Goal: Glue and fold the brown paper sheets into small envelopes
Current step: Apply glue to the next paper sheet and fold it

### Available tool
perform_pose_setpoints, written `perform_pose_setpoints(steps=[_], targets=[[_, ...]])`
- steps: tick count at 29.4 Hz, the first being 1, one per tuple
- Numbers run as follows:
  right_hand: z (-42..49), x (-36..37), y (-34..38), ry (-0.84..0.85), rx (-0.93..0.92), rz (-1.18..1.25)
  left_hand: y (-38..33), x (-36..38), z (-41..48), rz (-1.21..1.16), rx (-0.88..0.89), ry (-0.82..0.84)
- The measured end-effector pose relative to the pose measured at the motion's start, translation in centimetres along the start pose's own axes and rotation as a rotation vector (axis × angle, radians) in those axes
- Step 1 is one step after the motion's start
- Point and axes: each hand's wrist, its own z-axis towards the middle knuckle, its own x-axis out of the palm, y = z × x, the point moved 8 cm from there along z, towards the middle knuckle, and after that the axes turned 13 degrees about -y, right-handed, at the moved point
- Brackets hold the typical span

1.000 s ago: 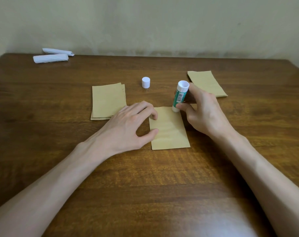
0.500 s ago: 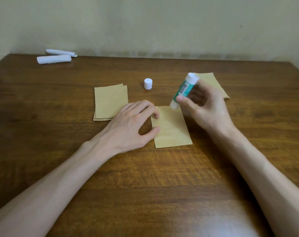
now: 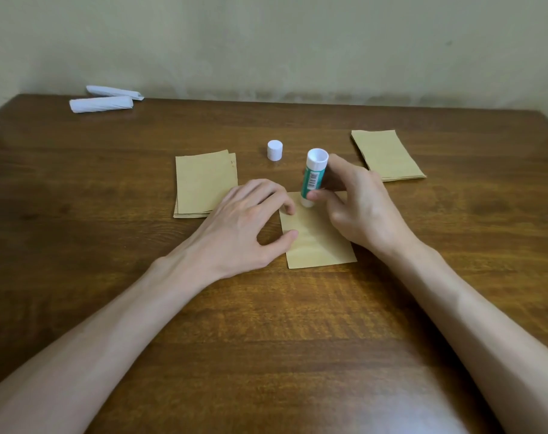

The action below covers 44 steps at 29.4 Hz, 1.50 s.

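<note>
Single brown rectangular paper sheet [image 3: 316, 245], flat at the centre of the dark wooden worktop [image 3: 266, 339]. The left hand [image 3: 247, 227] presses the sheet's left edge with index fingertip and thumb, grasping nothing. The right hand [image 3: 363, 208] grasps the green-and-white glue stick [image 3: 313, 180], nearly upright, tip on the sheet's far edge (a small white cylindrical cap [image 3: 274, 150] stands apart, behind). A left stack of brown paper sheets [image 3: 203, 183] and a right stack of brown paper sheets [image 3: 388, 155] flank the work.
</note>
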Motion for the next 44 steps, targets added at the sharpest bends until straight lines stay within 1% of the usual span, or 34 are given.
perform_pose_setpoints(steps=[4, 15, 24, 27, 29, 31, 33, 34, 40, 44], targets=[[-0.1, -0.7, 0.1, -0.044, 0.018, -0.044, 0.1, 0.0, 0.0, 0.003, -0.004, 0.006], [-0.2, -2.2, -1.4, -0.023, 0.138, -0.160, 0.1, 0.1, -0.1, -0.011, -0.008, 0.002], [-0.4, -2.5, -1.8, -0.042, 0.147, -0.153, 0.0, 0.1, 0.0, -0.008, -0.007, -0.006], [-0.4, -2.9, -2.9, -0.085, 0.229, -0.034, 0.0, 0.1, 0.0, -0.009, -0.007, -0.004], [-0.3, -3.7, -3.4, -0.164, 0.319, 0.137, 0.1, 0.1, 0.0, -0.008, -0.007, -0.002], [-0.2, -4.5, -3.4, -0.241, 0.345, 0.261, 0.1, 0.2, 0.0, -0.007, -0.008, 0.001], [-0.2, -4.6, -3.0, -0.265, 0.308, 0.311, 0.1, 0.2, 0.0, -0.005, -0.008, 0.001], [-0.1, -4.2, -2.7, -0.251, 0.276, 0.319, 0.1, 0.1, 0.0, -0.002, -0.007, -0.001], [-0.2, -0.9, -0.6, -0.055, 0.042, 0.167, 0.0, 0.0, 0.0, 0.002, -0.005, 0.003], [-0.1, -0.1, -0.7, -0.001, 0.012, 0.122, 0.0, 0.1, 0.0, 0.007, -0.005, 0.008]])
